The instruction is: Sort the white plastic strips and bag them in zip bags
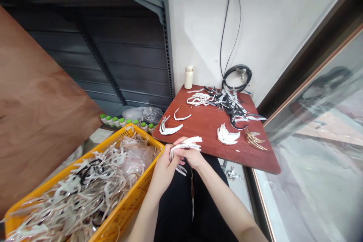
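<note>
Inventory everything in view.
Table: one, reddish, ahead
Held strips: several, white, centre
Stacks: two, white, table's near side
Loose strip: one, white, table left
Gold strips: several, gold, table right
Tangle: one, black and white, table back
Flask: one, cream, table back
Cable coil: one, black, table back
Crate: one, yellow, left
Crate strips: many, whitish, crate
Jars: several, green-lidded, behind crate
Shelving: one, grey, back left
Board: one, brown, left
Left hand: one, bare, centre
Right hand: one, bare, centre

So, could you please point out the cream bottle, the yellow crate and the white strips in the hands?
Cream bottle [188,78]: head view, middle of its body.
Yellow crate [133,198]: head view, outer side wall.
White strips [190,144]: head view, upper fanned part.
</note>
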Available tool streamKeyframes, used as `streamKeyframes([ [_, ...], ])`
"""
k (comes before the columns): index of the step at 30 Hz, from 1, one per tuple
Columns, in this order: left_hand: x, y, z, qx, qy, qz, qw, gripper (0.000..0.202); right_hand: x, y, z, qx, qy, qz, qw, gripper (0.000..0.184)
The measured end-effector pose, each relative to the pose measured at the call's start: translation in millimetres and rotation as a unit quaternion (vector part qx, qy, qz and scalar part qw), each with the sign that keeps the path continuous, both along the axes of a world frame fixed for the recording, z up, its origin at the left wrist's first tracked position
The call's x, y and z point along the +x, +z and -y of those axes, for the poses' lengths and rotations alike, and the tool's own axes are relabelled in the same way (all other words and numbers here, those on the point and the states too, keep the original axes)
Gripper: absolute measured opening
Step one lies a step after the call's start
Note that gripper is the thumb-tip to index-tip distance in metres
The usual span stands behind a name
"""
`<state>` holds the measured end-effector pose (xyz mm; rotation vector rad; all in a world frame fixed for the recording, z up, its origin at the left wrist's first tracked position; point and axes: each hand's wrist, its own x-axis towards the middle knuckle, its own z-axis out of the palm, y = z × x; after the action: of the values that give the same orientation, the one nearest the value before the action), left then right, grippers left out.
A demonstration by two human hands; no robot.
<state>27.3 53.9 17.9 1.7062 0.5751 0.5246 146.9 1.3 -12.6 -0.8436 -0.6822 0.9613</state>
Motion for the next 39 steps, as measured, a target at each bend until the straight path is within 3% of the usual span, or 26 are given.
streamKeyframes([
  [5, 4.6, 0.8, -0.4, -0.008, -0.011, -0.031, 0.999, 0.024, -0.7, -5.2, -1.1, -0.015, 0.006, -0.028, 0.999, 0.035],
  [11, 14.1, -9.1, 3.6, -0.194, 0.003, 0.048, 0.980, 0.027, 2.0, -7.1, -0.7, -0.061, -0.054, -0.059, 0.995, 0.036],
  [16, 10.8, -11.8, 6.4, -0.409, -0.061, 0.096, 0.906, 0.029, -0.2, -6.1, 0.3, -0.046, -0.105, -0.077, 0.991, 0.033],
  [19, 10.6, -9.6, 7.2, -0.490, -0.094, 0.130, 0.857, 0.030, -1.7, -5.5, -0.5, -0.034, -0.116, -0.081, 0.989, 0.030],
  [21, 12.9, -8.7, 8.2, -0.490, -0.087, 0.136, 0.857, 0.027, -1.4, -4.5, -0.6, -0.037, -0.125, -0.069, 0.989, 0.028],
  [25, 17.7, -9.4, 11.9, -0.371, 0.001, 0.115, 0.922, 0.030, 2.5, -2.4, 1.2, -0.043, -0.169, -0.027, 0.984, 0.026],
  [27, 18.0, -9.9, 13.8, -0.330, 0.020, 0.092, 0.939, 0.037, 4.1, -2.0, 2.5, -0.042, -0.182, -0.003, 0.982, 0.025],
  [30, 17.2, -10.2, 15.6, -0.310, 0.019, 0.060, 0.948, 0.046, 3.5, -2.3, 3.4, -0.039, -0.190, 0.004, 0.981, 0.026],
  [35, 14.9, -11.0, 13.9, -0.298, 0.029, 0.074, 0.951, 0.043, -0.4, -3.9, -0.3, -0.061, -0.180, -0.056, 0.980, 0.027],
  [39, 9.5, -10.9, 10.9, -0.280, -0.004, 0.019, 0.960, 0.041, 3.5, -6.4, -3.6, -0.050, -0.200, -0.098, 0.974, 0.023],
])
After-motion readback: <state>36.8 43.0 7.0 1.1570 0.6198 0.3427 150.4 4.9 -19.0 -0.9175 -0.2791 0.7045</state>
